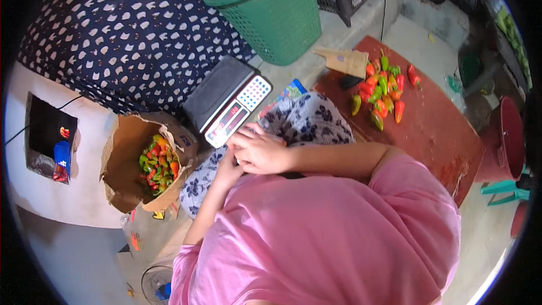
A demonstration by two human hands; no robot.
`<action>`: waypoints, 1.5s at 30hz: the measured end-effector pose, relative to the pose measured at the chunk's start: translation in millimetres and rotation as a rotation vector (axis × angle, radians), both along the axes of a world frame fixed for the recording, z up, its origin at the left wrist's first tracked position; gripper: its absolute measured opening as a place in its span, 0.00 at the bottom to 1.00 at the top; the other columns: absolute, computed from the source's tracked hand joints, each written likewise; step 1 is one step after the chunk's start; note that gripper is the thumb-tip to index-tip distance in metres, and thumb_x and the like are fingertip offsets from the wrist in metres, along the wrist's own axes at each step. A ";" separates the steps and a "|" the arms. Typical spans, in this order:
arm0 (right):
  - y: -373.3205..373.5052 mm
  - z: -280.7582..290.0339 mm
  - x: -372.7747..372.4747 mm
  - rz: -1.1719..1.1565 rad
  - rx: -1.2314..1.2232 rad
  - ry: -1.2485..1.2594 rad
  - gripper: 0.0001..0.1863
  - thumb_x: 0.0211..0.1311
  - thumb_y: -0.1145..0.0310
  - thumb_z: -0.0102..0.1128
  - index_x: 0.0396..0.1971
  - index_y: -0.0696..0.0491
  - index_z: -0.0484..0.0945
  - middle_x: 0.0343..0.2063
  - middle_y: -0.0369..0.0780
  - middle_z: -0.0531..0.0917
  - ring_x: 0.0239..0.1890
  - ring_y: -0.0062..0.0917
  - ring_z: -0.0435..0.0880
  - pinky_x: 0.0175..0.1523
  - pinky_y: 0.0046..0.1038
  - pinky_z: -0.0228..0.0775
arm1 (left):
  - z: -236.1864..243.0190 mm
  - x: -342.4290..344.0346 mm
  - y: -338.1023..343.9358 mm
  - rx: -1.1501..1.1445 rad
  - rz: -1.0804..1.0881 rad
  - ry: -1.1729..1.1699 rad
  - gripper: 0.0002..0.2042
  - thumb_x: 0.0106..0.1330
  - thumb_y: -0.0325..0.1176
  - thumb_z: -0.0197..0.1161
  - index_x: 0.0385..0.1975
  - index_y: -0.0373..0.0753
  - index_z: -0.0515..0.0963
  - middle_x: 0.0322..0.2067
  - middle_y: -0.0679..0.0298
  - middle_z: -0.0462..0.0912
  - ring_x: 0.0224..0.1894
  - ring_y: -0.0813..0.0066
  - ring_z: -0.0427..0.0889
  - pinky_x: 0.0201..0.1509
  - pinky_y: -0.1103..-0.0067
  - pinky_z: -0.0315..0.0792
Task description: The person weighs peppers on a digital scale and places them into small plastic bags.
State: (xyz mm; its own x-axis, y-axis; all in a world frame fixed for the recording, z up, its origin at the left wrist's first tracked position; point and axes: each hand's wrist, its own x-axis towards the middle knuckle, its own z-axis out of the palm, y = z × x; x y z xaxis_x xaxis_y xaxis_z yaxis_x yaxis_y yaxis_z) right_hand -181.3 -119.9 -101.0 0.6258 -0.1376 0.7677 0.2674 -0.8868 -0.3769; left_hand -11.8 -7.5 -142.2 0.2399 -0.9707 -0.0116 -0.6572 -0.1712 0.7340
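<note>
Now, the right hand (261, 151) lies over the left hand (228, 169), close to the front edge of the scale (228, 101); neither shows anything held, and with fingers partly hidden I cannot tell how tightly they close. The scale sits between the paper bag (119, 175) and the green basket (276, 17). It looks stiff and moderately heavy, best taken with both hands at opposite sides, clear of the buttons (255, 92). The peppers (384, 83), some in the bag and some on the red board (420, 133), should be light, smooth and easily bruised, so pinch them gently near the stem.
</note>
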 end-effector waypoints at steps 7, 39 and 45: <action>1.7 -5.3 4.6 0.069 0.206 0.107 0.06 0.52 0.66 0.59 0.27 0.51 0.77 0.40 0.39 0.70 0.49 0.34 0.67 0.54 0.37 0.55 | 20.7 -21.8 -1.7 -0.245 -0.165 -0.134 0.33 0.47 0.39 0.65 0.56 0.37 0.65 0.54 0.52 0.68 0.59 0.53 0.65 0.63 0.65 0.57; -226.8 64.1 37.4 -0.032 1.258 -0.267 0.06 0.63 0.69 0.53 0.37 0.54 0.75 0.31 0.37 0.80 0.31 0.22 0.80 0.34 0.23 0.75 | -83.9 83.6 22.8 -0.265 0.247 0.427 0.19 0.61 0.30 0.62 0.52 0.37 0.69 0.42 0.64 0.65 0.33 0.82 0.69 0.38 0.83 0.67; -173.5 -150.1 -24.6 -0.296 0.591 1.040 0.11 0.56 0.61 0.58 0.36 0.51 0.81 0.39 0.37 0.82 0.41 0.28 0.78 0.48 0.29 0.68 | -85.7 84.8 27.0 -0.197 0.199 0.161 0.14 0.64 0.38 0.59 0.45 0.37 0.75 0.35 0.68 0.74 0.32 0.82 0.71 0.38 0.82 0.68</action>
